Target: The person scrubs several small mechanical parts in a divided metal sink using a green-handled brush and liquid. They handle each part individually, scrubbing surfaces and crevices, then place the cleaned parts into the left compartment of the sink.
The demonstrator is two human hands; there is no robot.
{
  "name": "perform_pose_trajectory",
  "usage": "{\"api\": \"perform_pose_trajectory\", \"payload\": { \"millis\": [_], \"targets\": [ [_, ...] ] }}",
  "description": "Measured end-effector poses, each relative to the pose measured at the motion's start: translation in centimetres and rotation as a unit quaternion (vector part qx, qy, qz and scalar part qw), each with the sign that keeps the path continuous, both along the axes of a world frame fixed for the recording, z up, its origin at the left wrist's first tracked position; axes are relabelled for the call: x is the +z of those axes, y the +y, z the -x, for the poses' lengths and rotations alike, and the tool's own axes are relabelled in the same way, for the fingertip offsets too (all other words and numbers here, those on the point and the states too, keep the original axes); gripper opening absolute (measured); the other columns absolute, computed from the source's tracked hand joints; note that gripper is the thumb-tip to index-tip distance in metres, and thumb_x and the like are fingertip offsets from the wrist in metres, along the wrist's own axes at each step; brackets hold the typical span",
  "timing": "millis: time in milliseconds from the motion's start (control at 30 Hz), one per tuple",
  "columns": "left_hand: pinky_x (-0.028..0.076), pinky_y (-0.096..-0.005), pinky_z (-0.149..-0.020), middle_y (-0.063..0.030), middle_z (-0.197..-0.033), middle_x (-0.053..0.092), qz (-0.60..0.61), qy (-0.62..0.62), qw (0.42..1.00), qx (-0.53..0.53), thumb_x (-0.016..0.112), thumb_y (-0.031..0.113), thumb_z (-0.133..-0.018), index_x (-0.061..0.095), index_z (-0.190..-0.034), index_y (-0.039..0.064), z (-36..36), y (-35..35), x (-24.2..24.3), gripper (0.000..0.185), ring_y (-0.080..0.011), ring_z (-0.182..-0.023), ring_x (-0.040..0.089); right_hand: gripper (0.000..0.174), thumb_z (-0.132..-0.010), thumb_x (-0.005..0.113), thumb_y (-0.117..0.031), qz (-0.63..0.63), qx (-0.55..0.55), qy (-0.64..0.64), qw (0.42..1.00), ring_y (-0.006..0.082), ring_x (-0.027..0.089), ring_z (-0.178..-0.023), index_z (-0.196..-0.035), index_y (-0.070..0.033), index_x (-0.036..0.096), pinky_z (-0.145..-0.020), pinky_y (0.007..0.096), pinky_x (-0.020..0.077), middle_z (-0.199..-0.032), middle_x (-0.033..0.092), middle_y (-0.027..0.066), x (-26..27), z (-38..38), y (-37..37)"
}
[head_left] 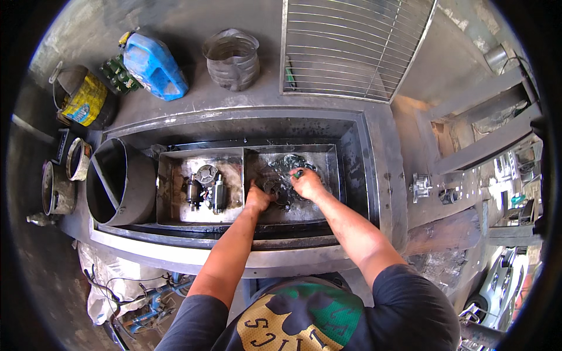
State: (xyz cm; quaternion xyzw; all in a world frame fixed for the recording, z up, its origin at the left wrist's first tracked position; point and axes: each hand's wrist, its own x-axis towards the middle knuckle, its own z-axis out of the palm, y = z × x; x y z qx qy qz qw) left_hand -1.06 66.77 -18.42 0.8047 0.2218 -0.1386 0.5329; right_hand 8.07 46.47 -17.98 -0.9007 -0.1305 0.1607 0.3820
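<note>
A divided metal tray (200,152) sits inside a larger metal basin. In its right compartment my left hand (260,198) grips a dark, wet, round metal part (277,191) near the divider. My right hand (306,182) is closed around a tool with a green handle (299,173), its working end hidden. Dark liquid with foam (292,162) lies just beyond that hand. In the left compartment are two motor armatures (219,195) and a round metal housing cover (206,174).
A wide metal cylinder (131,182) stands at the basin's left end. Behind are a blue plastic jug (153,66), a cut plastic container (232,61), a yellow-black bucket (88,98) and a wire rack (342,52). Metal parts (420,188) lie on the right ledge.
</note>
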Motion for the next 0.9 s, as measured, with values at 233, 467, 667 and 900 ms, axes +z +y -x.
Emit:
{"api": "perform_pose_trajectory", "payload": {
  "millis": [233, 467, 667, 900],
  "targets": [
    [0.049, -0.0382, -0.11, -0.024, -0.138, 0.063, -0.167, 0.086, 0.968, -0.166, 0.097, 0.036, -0.065, 0.037, -0.153, -0.005, 0.1, -1.2, 0.9, 0.114, -0.0326, -0.131, 0.061, 0.016, -0.091, 0.069, -0.017, 0.008, -0.01, 0.037, 0.999, 0.0311, 0.073, -0.096, -0.103, -0.008, 0.074, -0.088, 0.038, 0.0582, -0.103, 0.077, 0.0123, 2.3, 3.2, 0.7],
    [0.049, -0.037, -0.111, -0.0286, -0.144, 0.057, -0.17, 0.138, 0.965, -0.144, 0.098, 0.048, -0.061, 0.015, -0.158, -0.009, 0.0, -1.7, 2.5, 0.139, -0.0345, -0.134, 0.058, 0.015, -0.091, 0.067, -0.011, -0.076, 0.067, -0.022, 0.995, 0.0283, 0.074, -0.089, -0.104, -0.008, 0.074, -0.085, 0.0345, 0.0595, -0.098, 0.076, 0.0138, 0.1, 2.6, 0.6],
    [0.047, -0.0391, -0.113, -0.0262, -0.145, 0.057, -0.22, 0.102, 0.939, -0.244, 0.096, 0.056, -0.06, 0.046, -0.144, -0.006, -0.1, -1.2, -1.2, 0.116, -0.0349, -0.135, 0.057, 0.016, -0.087, 0.071, -0.007, -0.108, 0.256, -0.114, 0.954, 0.0332, 0.072, -0.098, -0.102, -0.007, 0.076, -0.09, 0.0388, 0.0591, -0.104, 0.075, 0.0132, 1.9, 3.6, 1.4],
    [0.05, -0.0397, -0.11, -0.0246, -0.141, 0.061, -0.214, 0.119, 0.945, -0.215, 0.096, 0.05, -0.063, 0.043, -0.151, -0.003, -0.1, -1.7, 3.0, 0.116, -0.0347, -0.13, 0.061, 0.018, -0.088, 0.07, -0.007, -0.114, 0.29, -0.145, 0.939, 0.0352, 0.071, -0.099, -0.106, -0.008, 0.074, -0.088, 0.0422, 0.0585, -0.103, 0.073, 0.0135, 2.7, 3.5, 1.2]
  ]
}}
